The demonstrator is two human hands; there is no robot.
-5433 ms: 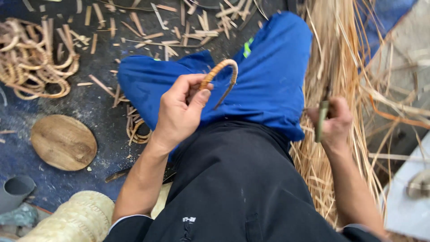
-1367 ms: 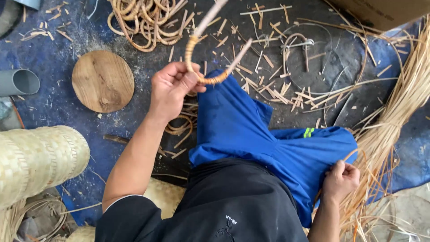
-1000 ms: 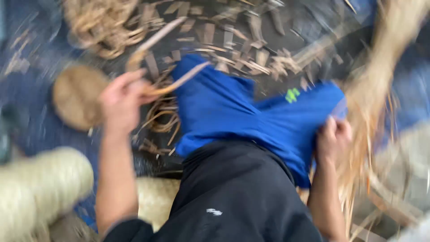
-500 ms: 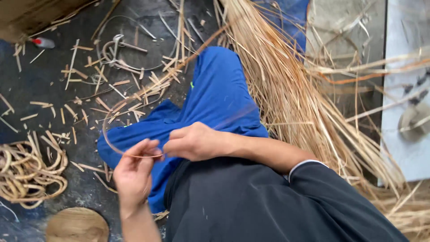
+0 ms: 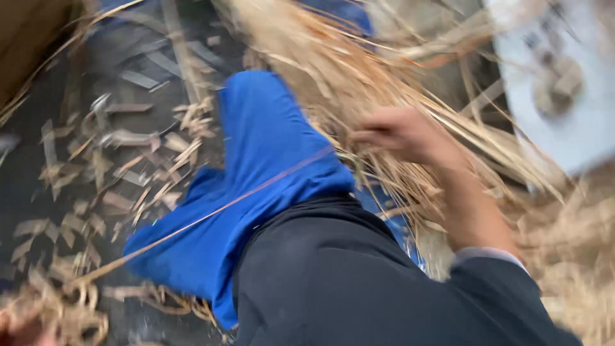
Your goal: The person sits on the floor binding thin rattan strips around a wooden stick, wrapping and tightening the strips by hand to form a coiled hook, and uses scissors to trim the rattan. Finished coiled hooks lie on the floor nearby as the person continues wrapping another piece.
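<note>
The view is blurred by motion. My right hand [image 5: 400,133] is raised at the right, over a heap of straw-coloured fibres [image 5: 359,83], with its fingers pinched on a thin cane strand [image 5: 256,192]. The strand runs taut across the blue cloth [image 5: 256,166] on my lap, down to a small cane coil [image 5: 67,307] at the bottom left. Only a sliver of my left hand [image 5: 18,328] shows at the bottom left corner, next to that coil. Its grip is hidden.
Short cane offcuts [image 5: 128,166] litter the dark floor [image 5: 38,192] on the left. A cardboard box edge [image 5: 25,38] is at the top left. A pale board [image 5: 564,96] lies at the top right behind the fibres.
My right hand has left my left hand and swung up to the right, drawing the strand out long. My left hand has dropped to the frame's bottom left corner. The camera has turned right.
</note>
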